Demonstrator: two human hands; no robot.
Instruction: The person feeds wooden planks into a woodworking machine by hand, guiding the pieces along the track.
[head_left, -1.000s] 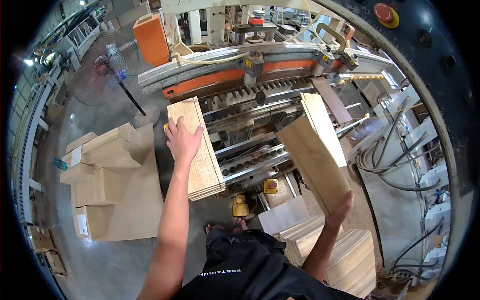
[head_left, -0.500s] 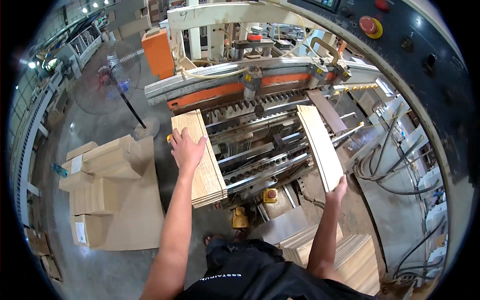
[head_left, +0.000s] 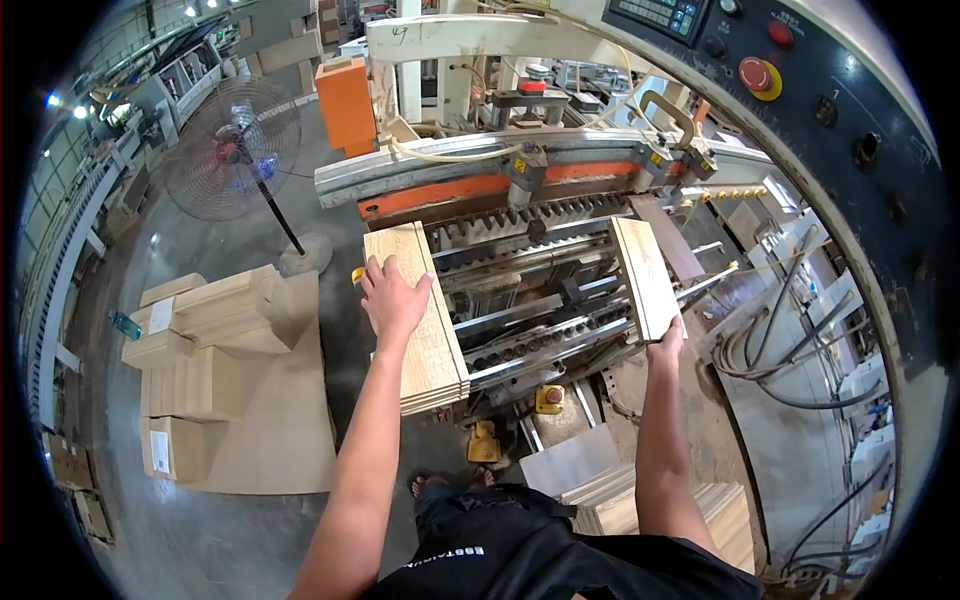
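Note:
My left hand (head_left: 392,296) lies flat on top of a stack of light wooden boards (head_left: 425,335) at the left end of a metal machine bed (head_left: 545,310). My right hand (head_left: 666,347) grips the near end of a single wooden board (head_left: 645,275), which lies tilted on the right side of the bed. Rails and rows of drill heads run between the two hands. An orange and grey machine beam (head_left: 520,175) crosses behind the bed.
A standing fan (head_left: 235,150) is on the floor at the left. Stacked wooden pieces (head_left: 205,345) sit on a flat sheet to the left. More boards (head_left: 620,500) are piled by my right leg. A control panel (head_left: 800,70) curves at the upper right, cables (head_left: 790,340) below it.
My right hand has swung the single board from upright and near me down onto the right side of the machine bed. My left hand stayed on the stack.

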